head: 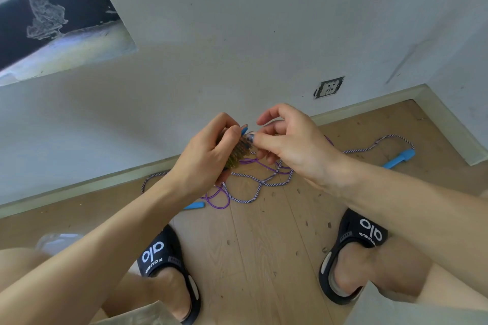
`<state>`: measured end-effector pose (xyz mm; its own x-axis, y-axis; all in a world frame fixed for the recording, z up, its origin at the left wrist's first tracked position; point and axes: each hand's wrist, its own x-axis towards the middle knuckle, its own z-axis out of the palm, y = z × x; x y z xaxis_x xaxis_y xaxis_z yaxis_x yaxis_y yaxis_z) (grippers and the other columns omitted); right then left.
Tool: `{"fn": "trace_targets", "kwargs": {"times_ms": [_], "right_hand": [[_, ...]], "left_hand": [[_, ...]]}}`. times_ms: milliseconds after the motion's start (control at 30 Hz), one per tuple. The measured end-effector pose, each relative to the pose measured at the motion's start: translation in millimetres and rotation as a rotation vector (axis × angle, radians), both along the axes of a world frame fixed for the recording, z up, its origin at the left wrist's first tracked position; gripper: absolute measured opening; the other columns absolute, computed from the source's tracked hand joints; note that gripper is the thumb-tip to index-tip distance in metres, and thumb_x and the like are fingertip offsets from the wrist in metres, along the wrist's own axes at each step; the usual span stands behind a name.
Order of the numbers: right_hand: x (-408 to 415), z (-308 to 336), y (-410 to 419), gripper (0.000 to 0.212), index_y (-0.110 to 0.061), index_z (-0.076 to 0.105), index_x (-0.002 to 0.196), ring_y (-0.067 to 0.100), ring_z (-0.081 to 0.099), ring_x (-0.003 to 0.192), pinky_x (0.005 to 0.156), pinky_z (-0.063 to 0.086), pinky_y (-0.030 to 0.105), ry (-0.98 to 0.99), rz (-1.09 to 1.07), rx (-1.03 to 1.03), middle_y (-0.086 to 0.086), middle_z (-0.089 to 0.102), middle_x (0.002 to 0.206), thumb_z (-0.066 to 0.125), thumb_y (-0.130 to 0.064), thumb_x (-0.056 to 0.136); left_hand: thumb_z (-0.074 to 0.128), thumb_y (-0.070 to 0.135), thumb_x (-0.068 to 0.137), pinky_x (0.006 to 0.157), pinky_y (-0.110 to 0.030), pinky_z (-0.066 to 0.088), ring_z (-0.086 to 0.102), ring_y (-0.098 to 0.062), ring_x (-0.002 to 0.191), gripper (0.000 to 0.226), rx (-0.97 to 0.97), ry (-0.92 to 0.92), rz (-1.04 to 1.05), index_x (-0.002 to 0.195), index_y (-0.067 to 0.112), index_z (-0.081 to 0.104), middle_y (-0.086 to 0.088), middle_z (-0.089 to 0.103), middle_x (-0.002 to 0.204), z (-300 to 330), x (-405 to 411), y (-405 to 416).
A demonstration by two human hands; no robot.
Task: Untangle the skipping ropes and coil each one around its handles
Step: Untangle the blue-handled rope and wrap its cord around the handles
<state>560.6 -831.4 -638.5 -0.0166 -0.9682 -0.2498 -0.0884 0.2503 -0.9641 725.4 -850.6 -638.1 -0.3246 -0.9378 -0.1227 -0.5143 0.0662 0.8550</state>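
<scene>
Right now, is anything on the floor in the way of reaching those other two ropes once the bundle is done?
Nothing visible covers them. The striped rope and the purple rope lie in the open, but they cross each other under the hands, still tangled.

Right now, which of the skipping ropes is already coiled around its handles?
The yellowish rope, wound around blue handles held in the left hand. The striped rope and the purple rope lie loose on the floor.

Wooden floor [248,245], tangled ropes [253,187], blue handles [398,159], slippers [169,258]
</scene>
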Motion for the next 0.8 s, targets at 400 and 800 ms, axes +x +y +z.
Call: {"fn": "trace_targets", "kwargs": {"times_ms": [400,800], "right_hand": [[7,3,-5,0.031,-0.005,0.052,0.105,0.02,0.06,0.065,0.049,0.051,0.023,-0.226,-0.173,0.272,0.017,0.059,0.092,0.069,0.005,0.081],[22,0,-7,0.015,-0.009,0.057,0.09,0.013,0.055,0.056,0.048,0.048,0.022,-0.254,-0.235,0.241,0.007,0.059,0.07,0.065,0.003,0.085]], "left_hand": [[0.04,0.039,0.1,0.05,-0.029,0.029,0.051,-0.006,0.059,0.013,-0.262,-0.362,-0.011,0.095,0.028,0.046,0.02,0.057,0.058,-4,-1,0],[0.036,0.036,0.101,0.054,-0.033,0.041,0.055,-0.006,0.052,0.018,-0.187,-0.214,0.037,0.1,0.032,0.054,0.02,0.057,0.06,-13,0,-9]]}}
